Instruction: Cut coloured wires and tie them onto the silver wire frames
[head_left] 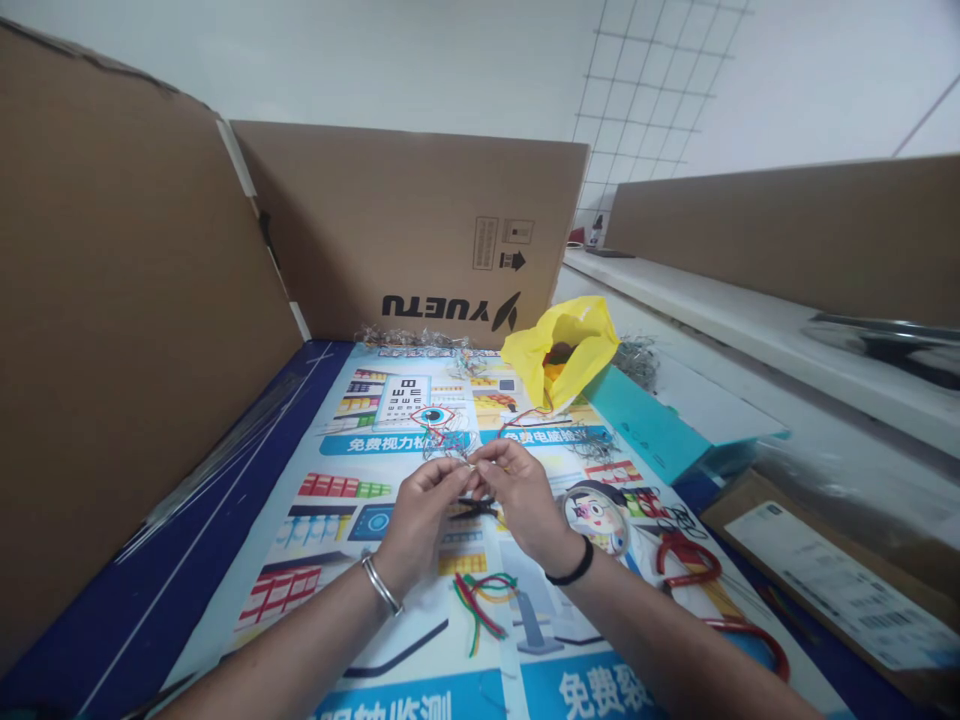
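Observation:
My left hand [431, 500] and my right hand [517, 490] meet above the middle of the poster-covered table, thumbs and fingers pinched together. Between the fingertips is a thin wire [471, 466], mostly hidden by the fingers. A dark-handled tool [474, 509], its kind unclear, lies just under the hands. Beyond the fingertips sits a loose tangle of fine wire [446, 445]. Nearer to me, between my forearms, lies a small bunch of red, green and yellow wires [480, 608].
A yellow bag [525, 350] stands open at the back, beside a teal box [645, 425]. Right of my hands are a roll of clear tape [596, 518] and red-handled scissors [686, 562]. Cardboard walls [405, 230] enclose the left and back. A labelled carton [847, 580] lies at right.

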